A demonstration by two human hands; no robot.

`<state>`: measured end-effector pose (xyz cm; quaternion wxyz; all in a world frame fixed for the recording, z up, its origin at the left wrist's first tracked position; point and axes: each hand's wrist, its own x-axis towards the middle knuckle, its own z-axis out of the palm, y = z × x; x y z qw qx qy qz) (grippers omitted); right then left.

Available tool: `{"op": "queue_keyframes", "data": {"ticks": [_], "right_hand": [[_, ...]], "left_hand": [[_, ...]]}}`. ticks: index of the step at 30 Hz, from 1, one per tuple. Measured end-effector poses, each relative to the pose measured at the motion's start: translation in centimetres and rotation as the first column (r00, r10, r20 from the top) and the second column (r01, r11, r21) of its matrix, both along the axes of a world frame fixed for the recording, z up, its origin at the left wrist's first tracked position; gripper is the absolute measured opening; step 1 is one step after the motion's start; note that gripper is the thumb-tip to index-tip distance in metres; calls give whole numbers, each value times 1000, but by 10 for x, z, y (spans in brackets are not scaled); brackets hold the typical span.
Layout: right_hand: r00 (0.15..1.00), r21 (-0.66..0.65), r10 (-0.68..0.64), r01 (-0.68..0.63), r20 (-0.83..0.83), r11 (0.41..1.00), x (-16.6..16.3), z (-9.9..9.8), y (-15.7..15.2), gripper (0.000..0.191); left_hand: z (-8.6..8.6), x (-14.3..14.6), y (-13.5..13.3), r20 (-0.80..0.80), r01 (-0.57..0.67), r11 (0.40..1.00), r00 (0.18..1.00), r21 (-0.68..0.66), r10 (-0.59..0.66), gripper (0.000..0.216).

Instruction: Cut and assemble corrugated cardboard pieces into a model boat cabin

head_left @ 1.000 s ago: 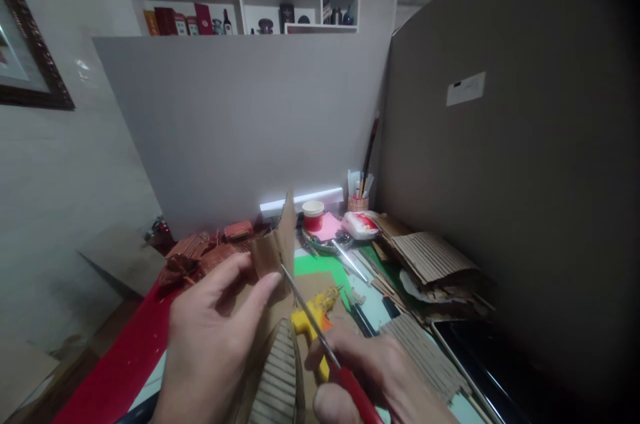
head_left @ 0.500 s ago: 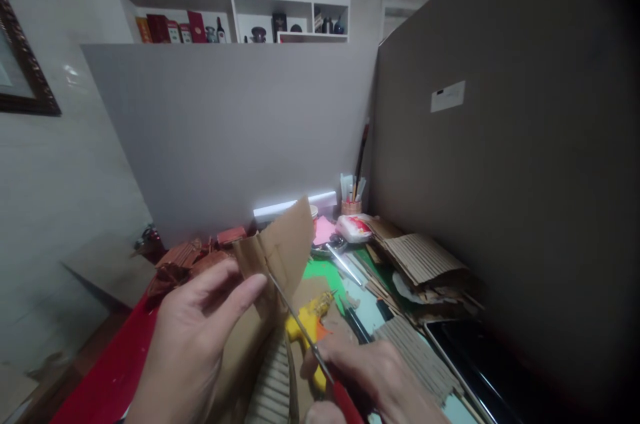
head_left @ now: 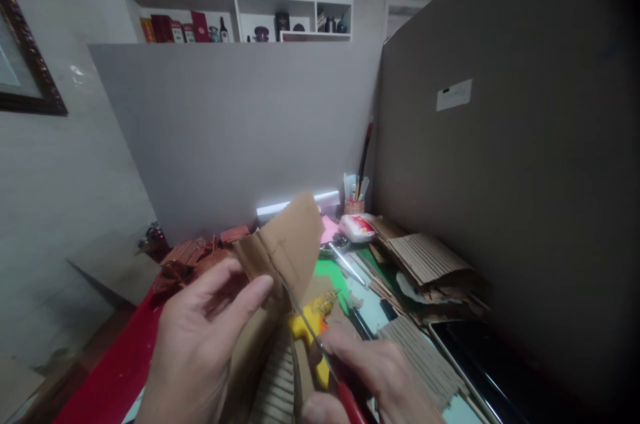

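Observation:
My left hand (head_left: 203,337) pinches a piece of brown cardboard (head_left: 295,237) between thumb and fingers, holding it up above the table. Thin lines are marked on the cardboard's face. Red-handled scissors (head_left: 350,401) are gripped in my right hand (head_left: 375,371). Their blade reaches up and left to the cardboard's lower part, close to my left thumb. Below and behind the blade lies a yellow glue gun (head_left: 313,324). A ribbed strip of cardboard (head_left: 275,381) stands between my two hands, its lower end out of view.
Corrugated cardboard pieces (head_left: 430,257) are stacked at the right, near a black flat panel (head_left: 480,357). Reddish-brown pieces (head_left: 193,254) lie at the left. A cup of brushes (head_left: 355,206) and a white-and-red packet (head_left: 357,227) stand at the back, before a grey partition (head_left: 240,124).
The cardboard has turned slightly, showing more of its face, and its top has shifted right. The scissors blade still meets its lower part. The whole view has shifted a little.

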<state>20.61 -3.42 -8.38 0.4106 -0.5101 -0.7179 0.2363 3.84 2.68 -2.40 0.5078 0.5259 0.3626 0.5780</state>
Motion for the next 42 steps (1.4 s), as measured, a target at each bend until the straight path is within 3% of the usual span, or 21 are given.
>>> {"op": "queue_keyframes", "data": {"ticks": [8, 19, 29, 36, 42], "right_hand": [[998, 13, -4, 5, -62, 1000, -5, 2, -2, 27], [999, 20, 34, -34, 3, 999, 0, 15, -7, 26], [1000, 35, 24, -24, 7, 999, -1, 11, -6, 31], [1000, 57, 2, -3, 25, 998, 1, 14, -5, 32], [995, 77, 70, -64, -76, 995, 4, 17, -1, 38]], "left_hand": [[-6, -13, 9, -286, -6, 989, 957, 151, 49, 21], [7, -3, -4, -61, 28, 997, 998, 73, -23, 23], [3, -8, 4, -246, -5, 989, 968, 148, 42, 20], [5, -9, 0, -215, 10, 994, 976, 107, 14, 23], [7, -4, -1, -149, 21, 995, 989, 93, -7, 22]]}}
